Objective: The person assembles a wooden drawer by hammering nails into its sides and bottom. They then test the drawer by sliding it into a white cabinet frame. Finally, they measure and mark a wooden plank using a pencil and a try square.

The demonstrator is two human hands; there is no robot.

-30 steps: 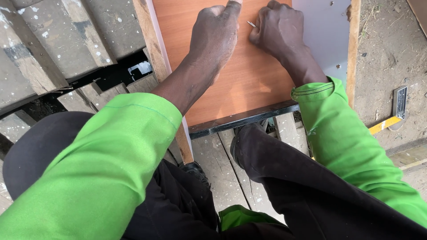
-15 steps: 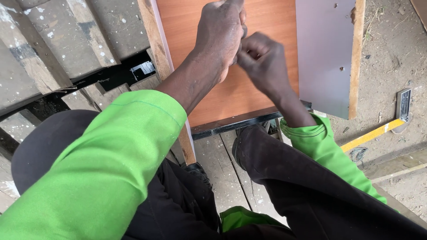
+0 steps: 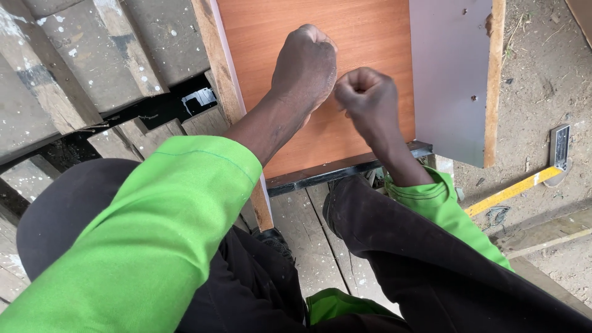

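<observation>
A brown-orange laminated board (image 3: 320, 37) lies in front of me on weathered planks, with a dark edge strip (image 3: 345, 169) on its near side. My left hand (image 3: 305, 65) is balled into a fist just over the middle of the board. My right hand (image 3: 364, 98) is also a fist, right beside it and slightly nearer to me, knuckles almost touching the left hand. Whatever may sit inside either fist is hidden. Both arms wear bright green sleeves (image 3: 160, 234).
A pale grey panel (image 3: 450, 74) with a raw wooden edge (image 3: 493, 80) adjoins the board on the right. A yellow-bladed try square (image 3: 515, 190) lies on the dirt floor at right. Paint-spattered planks (image 3: 74, 68) with dark gaps run along the left. My dark-trousered knees fill the foreground.
Both hands have drawn back from the board's far end toward its middle. My right hand has curled into a tight fist next to the left.
</observation>
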